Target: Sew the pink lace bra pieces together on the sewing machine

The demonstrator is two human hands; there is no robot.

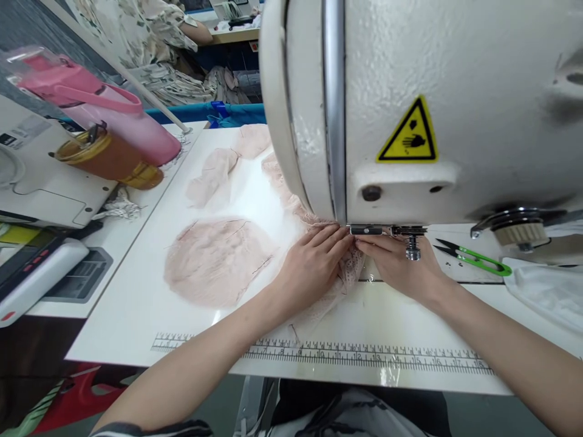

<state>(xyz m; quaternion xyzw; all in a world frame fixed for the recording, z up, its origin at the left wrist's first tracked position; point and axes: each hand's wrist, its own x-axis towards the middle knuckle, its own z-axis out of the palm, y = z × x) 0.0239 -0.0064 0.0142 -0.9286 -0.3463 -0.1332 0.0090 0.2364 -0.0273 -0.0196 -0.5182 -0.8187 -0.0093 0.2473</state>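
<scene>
From where I stand, the pink lace cloth [351, 271] lies under the head of the sewing machine [437, 67], in from the middle of the near edge of the counter [122, 309]. The left grip [314, 261] lies palm down on it, fingers close together and reaching under the machine. The right grip [403, 261] comes in from the other side, fingers pressed together, tips at the cloth's right edge. Whether either one pinches the cloth, I can't tell.

A round pink piece [216, 261] lies toward the counter's left edge, with two smaller pink pieces [212, 176] [252, 139] beyond it, toward the far edge. Measuring marks [328, 353] run along the near edge. To the right, green-handled snips [478, 258] lie near a white cloth [546, 291].
</scene>
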